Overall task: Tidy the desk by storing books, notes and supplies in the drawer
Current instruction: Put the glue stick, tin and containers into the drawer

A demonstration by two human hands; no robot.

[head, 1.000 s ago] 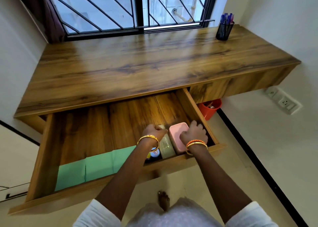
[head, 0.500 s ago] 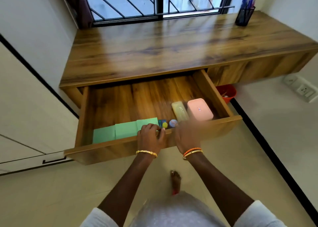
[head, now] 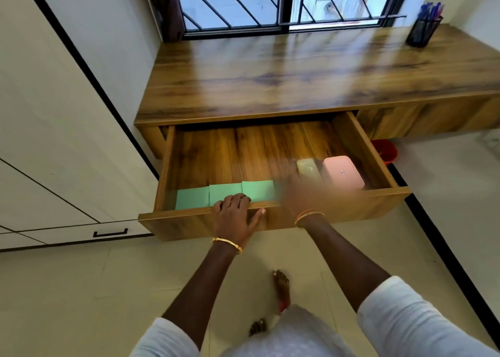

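Your left hand (head: 234, 216) is draped over the front lip of the open drawer (head: 378, 164), fingers curled over the top edge and thumb spread along the outside face; it holds the wood and nothing else. Just past those fingertips, inside the drawer, lie three green notes (head: 226, 195) in a row against the front wall. Your right hand (head: 303, 194) is a blur over the same lip, to the right of your left, so whether it is spread, closed, or carrying anything cannot be told. Beyond it sit an olive case (head: 307, 168) and a pink box (head: 342, 172), side by side near the drawer's right wall. The likely trouble is in the closing: push with your left fingers hooked over the edge and they could be pinched under the desk (head: 297, 80) top, and a hard shove could send the loose notes sliding or curling up into the gap. The right hand hides whatever lies between the notes and the olive case, and the back of the drawer is in shadow under the desk. A pen holder (head: 423, 32) stands on the far right of the desk, well away from both hands, so the tidying may not be finished. The red bin (head: 387, 151) is mostly hidden behind the drawer.
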